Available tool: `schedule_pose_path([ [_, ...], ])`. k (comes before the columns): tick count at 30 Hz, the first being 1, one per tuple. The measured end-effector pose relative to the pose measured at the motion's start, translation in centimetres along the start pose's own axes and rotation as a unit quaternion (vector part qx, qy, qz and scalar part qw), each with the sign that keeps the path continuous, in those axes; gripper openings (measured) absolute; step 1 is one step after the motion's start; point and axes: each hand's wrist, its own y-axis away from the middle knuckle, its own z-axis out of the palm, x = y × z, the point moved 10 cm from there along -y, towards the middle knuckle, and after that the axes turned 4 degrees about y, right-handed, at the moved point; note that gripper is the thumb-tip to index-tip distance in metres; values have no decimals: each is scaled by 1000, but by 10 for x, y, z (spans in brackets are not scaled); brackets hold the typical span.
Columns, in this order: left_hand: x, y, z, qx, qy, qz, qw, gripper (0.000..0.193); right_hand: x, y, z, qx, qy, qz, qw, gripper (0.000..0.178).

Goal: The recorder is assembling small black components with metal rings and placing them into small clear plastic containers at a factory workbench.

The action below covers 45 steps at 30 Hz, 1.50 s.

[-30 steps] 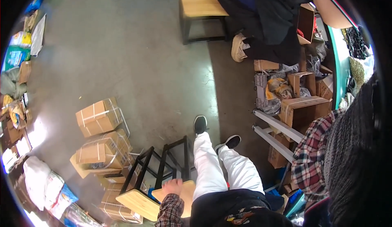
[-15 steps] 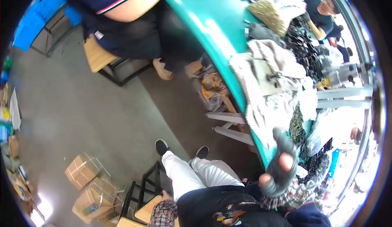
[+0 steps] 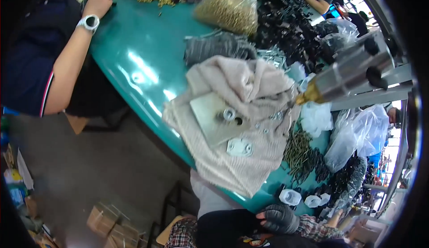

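Observation:
My right hand (image 3: 279,219), in a grey fingerless-tip glove, is held near my body by the table's front edge. Its fingers are loosely bent, and nothing shows in them. Of my left arm only the plaid sleeve (image 3: 182,232) shows; that hand is out of sight. Ahead lies a beige knitted cloth (image 3: 232,172) bearing a metal plate (image 3: 208,118). A small metal ring (image 3: 229,114) sits on this plate beside a dark hole. Close by, a pale flat fitting with holes (image 3: 240,147) rests on the cloth. White hexagonal cups (image 3: 290,197) stand nearest my right hand.
A metal machine head with a brass-coloured tip (image 3: 313,92) overhangs the cloth's right side. Around it lie a pile of screws (image 3: 298,152), clear plastic bags (image 3: 357,134), black parts (image 3: 286,20) and a bag of brass-coloured pieces (image 3: 228,11). A co-worker's arm (image 3: 73,56) reaches over the green table (image 3: 129,65) at left.
My view has swung toward the table, so the cloth and plate are nearer the middle. My raised right hand has come down by my body. My left hand, seen earlier beside the stool, is hidden.

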Motion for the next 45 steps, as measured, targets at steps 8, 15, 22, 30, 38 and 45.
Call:
schedule_pose_path([
  [8,16,-82,-76,-40,-3,4,999,48,23,9,-40,-23,-122,59,991,29],
  [15,29,-77,-134,-71,-10,-44,997,49,32,40,-48,-40,-237,17,970,29],
  [22,48,-12,-240,-151,-116,-235,953,39,45,71,-88,-10,-393,104,914,29],
  [30,69,-25,-234,-223,-216,-101,945,34,46,122,-105,136,-146,-105,974,29],
  [38,147,-3,-265,-296,-310,0,903,29,1,183,-120,297,-19,-98,949,20],
  [45,492,238,-389,31,-132,652,746,25,-38,197,-70,287,-2,-9,958,17],
])
